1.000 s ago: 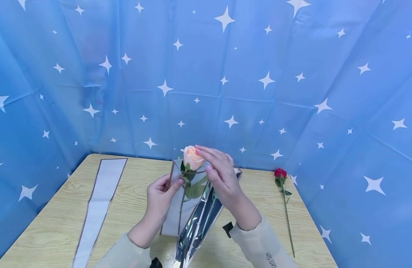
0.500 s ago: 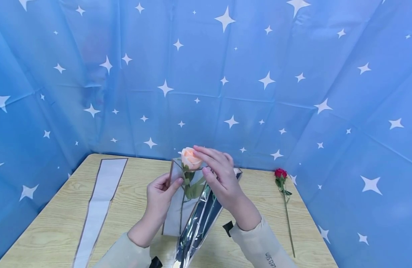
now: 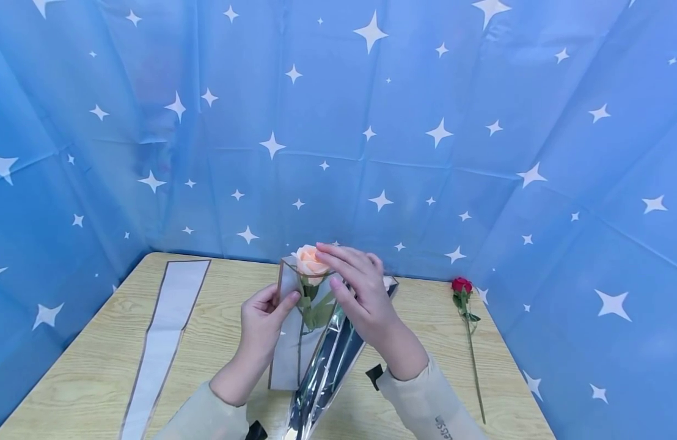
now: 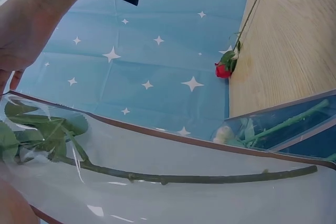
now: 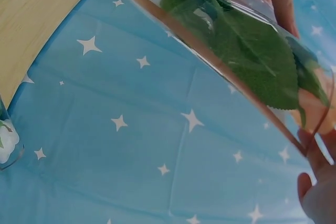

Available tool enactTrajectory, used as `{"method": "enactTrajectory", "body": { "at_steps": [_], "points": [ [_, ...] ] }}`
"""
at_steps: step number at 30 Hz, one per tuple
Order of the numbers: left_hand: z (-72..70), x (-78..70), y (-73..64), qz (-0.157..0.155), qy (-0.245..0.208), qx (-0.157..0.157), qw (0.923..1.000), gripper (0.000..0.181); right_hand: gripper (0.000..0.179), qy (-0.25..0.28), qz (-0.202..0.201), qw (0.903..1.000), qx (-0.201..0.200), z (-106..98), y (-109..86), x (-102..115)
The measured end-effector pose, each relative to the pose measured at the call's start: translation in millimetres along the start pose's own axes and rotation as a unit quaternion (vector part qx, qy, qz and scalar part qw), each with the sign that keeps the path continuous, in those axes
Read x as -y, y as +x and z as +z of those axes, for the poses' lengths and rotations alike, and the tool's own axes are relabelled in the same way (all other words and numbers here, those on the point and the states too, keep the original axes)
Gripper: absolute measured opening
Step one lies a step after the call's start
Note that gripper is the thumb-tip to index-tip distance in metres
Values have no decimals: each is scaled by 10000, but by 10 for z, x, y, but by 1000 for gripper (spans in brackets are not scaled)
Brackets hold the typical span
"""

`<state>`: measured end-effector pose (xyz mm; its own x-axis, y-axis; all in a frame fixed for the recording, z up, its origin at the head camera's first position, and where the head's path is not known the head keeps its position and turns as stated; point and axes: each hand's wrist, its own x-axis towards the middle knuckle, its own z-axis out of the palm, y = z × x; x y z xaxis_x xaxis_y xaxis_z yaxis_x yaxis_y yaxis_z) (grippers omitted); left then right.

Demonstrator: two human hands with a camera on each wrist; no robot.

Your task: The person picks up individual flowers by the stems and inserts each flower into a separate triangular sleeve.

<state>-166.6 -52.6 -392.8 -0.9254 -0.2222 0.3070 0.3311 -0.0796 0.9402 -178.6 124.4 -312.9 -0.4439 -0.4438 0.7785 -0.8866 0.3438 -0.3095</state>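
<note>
A peach rose (image 3: 311,263) with green leaves sits inside a flower sleeve (image 3: 285,360), white-backed, clear-fronted and edged in brown. Its bloom is at the sleeve's mouth. With thumb and fingers, my left hand (image 3: 266,315) pinches the sleeve's left side below the bloom. My right hand (image 3: 366,293) has its fingers extended, their tips against the bloom's right side. In the left wrist view the thorny stem (image 4: 210,178) lies along the sleeve, its cut end inside. Leaves (image 5: 257,56) show through the clear film in the right wrist view.
A dark sleeve (image 3: 338,360) holding a white flower (image 5: 7,141) lies under the right hand. On the left of the wooden table (image 3: 85,366) lies a flat brown-edged sleeve (image 3: 165,330). A red rose (image 3: 461,285) lies at right. A starry blue curtain (image 3: 338,122) stands behind.
The peach rose has slid down into the sleeve, its bloom now partly behind the sleeve's top edge. My right hand has shifted slightly down and left with it; the left hand keeps its grip.
</note>
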Motion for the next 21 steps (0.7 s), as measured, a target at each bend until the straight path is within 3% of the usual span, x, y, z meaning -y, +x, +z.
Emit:
{"method": "enactTrajectory", "body": {
  "at_steps": [9, 21],
  "points": [
    [17, -31, 4, 88, -229, -84, 9997, 12, 43, -350, 28, 9992, 179, 31, -25, 17],
    [15, -67, 31, 159, -331, -49, 9993, 14, 42, -501, -105, 9986, 122, 17, 26, 57]
  ]
}}
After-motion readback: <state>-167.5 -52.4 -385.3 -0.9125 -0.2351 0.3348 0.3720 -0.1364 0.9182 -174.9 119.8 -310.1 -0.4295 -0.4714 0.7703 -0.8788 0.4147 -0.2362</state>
